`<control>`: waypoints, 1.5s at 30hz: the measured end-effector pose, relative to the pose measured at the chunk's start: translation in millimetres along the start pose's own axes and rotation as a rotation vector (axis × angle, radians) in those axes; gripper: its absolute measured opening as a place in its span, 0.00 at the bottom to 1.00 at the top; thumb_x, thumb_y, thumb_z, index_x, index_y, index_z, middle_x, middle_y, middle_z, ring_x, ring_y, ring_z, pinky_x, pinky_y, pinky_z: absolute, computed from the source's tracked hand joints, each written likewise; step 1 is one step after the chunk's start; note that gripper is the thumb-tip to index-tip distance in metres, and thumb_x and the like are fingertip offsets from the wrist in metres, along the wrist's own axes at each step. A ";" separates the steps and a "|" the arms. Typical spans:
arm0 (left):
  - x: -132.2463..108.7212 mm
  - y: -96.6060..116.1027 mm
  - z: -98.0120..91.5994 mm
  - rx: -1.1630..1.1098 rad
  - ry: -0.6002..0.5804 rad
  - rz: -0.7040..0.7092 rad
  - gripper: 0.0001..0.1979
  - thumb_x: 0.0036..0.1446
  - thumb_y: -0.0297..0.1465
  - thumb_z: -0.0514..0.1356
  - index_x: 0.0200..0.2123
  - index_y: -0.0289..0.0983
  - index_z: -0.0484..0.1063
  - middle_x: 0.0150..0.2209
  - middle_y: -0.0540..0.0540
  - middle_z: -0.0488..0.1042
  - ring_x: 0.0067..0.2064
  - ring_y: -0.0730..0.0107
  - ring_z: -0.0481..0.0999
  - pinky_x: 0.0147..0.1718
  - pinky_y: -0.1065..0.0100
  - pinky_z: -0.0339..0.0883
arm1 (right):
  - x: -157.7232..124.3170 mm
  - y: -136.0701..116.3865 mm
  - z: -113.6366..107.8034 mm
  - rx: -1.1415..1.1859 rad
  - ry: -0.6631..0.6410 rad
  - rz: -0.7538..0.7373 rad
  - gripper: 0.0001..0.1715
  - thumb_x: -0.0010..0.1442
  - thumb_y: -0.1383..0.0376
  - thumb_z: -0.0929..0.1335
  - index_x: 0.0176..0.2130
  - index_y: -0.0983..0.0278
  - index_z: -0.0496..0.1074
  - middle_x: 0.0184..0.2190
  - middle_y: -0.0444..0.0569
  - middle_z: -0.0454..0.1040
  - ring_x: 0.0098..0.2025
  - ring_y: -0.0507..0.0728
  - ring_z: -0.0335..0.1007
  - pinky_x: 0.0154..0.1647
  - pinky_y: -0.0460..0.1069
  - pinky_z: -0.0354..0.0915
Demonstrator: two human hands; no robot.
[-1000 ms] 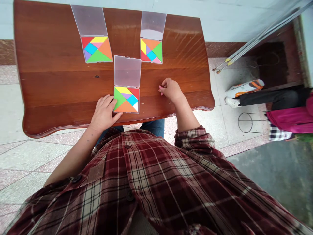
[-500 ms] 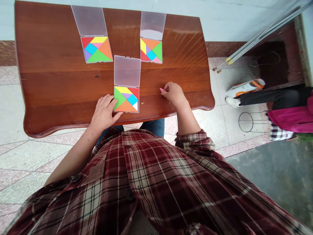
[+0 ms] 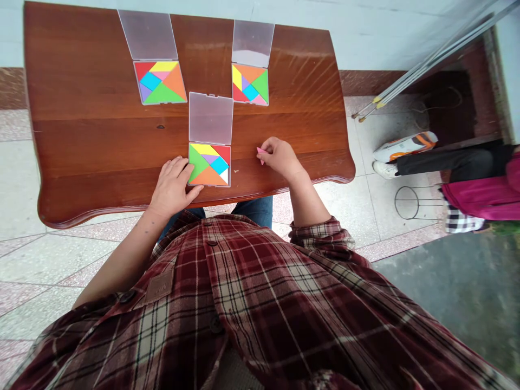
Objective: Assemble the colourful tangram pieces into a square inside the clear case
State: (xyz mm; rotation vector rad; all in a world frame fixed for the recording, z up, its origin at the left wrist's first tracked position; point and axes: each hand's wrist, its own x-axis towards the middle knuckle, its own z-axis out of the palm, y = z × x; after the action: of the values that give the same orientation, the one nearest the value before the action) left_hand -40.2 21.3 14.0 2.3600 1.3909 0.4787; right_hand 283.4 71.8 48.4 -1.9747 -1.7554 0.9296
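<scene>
My right hand [image 3: 280, 157] pinches a pink triangular tangram piece [image 3: 261, 155] just above the table, to the right of the nearest tangram box [image 3: 229, 168]. That box lies open with its clear lid [image 3: 211, 118] folded back toward the wall. Inside are green, orange, yellow, purple, blue and red pieces, and a white triangular gap [image 3: 225, 176] shows at its right side. My left hand [image 3: 174, 181] rests at the box's left edge, fingers spread, with the thumb along the front rim and a fingertip by the green piece [image 3: 195, 162].
Two more open tangram boxes, one at back left [image 3: 160, 82] and one at back right [image 3: 251, 84], hold coloured pieces. The wooden table [image 3: 101, 141] meets a wall. To the right are crutches [image 3: 377, 102], a white bag [image 3: 406, 146] and a seated person's leg [image 3: 422, 164].
My right hand has moved left toward the nearest box with the pink piece, and more of the piece shows now. My left hand stays in place.
</scene>
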 end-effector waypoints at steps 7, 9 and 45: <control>0.3 1.3 -1.3 0.011 -0.009 -0.003 0.30 0.63 0.51 0.53 0.61 0.38 0.63 0.64 0.36 0.65 0.68 0.43 0.60 0.68 0.41 0.51 | -33.1 -48.8 29.0 0.052 -0.278 -0.216 0.12 0.57 0.70 0.64 0.40 0.63 0.73 0.23 0.40 0.70 0.29 0.51 0.65 0.38 0.48 0.59; 0.2 1.0 -0.8 0.012 -0.009 0.002 0.31 0.64 0.51 0.52 0.61 0.38 0.64 0.64 0.36 0.65 0.68 0.43 0.60 0.68 0.41 0.50 | -37.4 -55.6 33.1 -0.022 -0.352 -0.219 0.15 0.56 0.71 0.63 0.41 0.64 0.75 0.24 0.41 0.71 0.30 0.51 0.65 0.37 0.48 0.57; -0.1 0.9 -0.2 -0.009 -0.017 0.000 0.30 0.63 0.49 0.53 0.61 0.38 0.63 0.64 0.36 0.65 0.68 0.42 0.59 0.67 0.40 0.50 | -39.8 -81.8 56.8 -0.438 -0.245 -0.161 0.14 0.65 0.63 0.67 0.50 0.65 0.70 0.45 0.53 0.80 0.45 0.61 0.75 0.43 0.51 0.64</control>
State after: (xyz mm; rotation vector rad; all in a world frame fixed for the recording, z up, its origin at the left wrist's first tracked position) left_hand -39.6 20.8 14.7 2.3514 1.3778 0.4632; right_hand 183.7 38.3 69.1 -1.9885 -2.3883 0.8124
